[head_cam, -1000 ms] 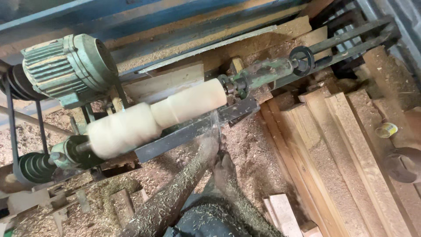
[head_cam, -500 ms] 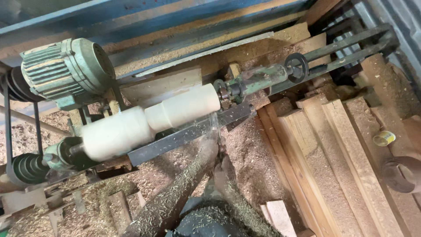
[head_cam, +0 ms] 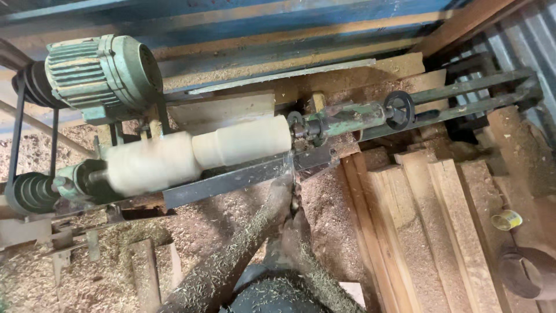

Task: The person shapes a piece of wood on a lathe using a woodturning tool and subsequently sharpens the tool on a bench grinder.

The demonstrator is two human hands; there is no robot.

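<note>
Sawdust coats both forearms rising from the bottom centre of the frame, and the two hands meet just below the lathe's tool rest [head_cam: 231,181]. The left hand [head_cam: 280,197] sits higher, its fingers wrapped round the shaft of a turning chisel [head_cam: 289,168]; the right hand [head_cam: 296,227] is clenched on the same tool lower down, close behind the left. The chisel's blade crosses the dark steel rest near its right end and points up at the right end of the pale wooden workpiece [head_cam: 200,153], though whether the tip touches the wood is too blurred to tell. That workpiece lies across the middle of the frame, thicker on its left half and stepped down to a narrower cylinder on the right, held between the headstock at left and the green tailstock [head_cam: 347,117] with its black handwheel [head_cam: 399,108]. Stacked wooden planks [head_cam: 428,232] fill the lower right. Farther off, at upper left, sits a green electric motor [head_cam: 101,72] with a belt running down to the stepped pulley [head_cam: 32,192].
</note>
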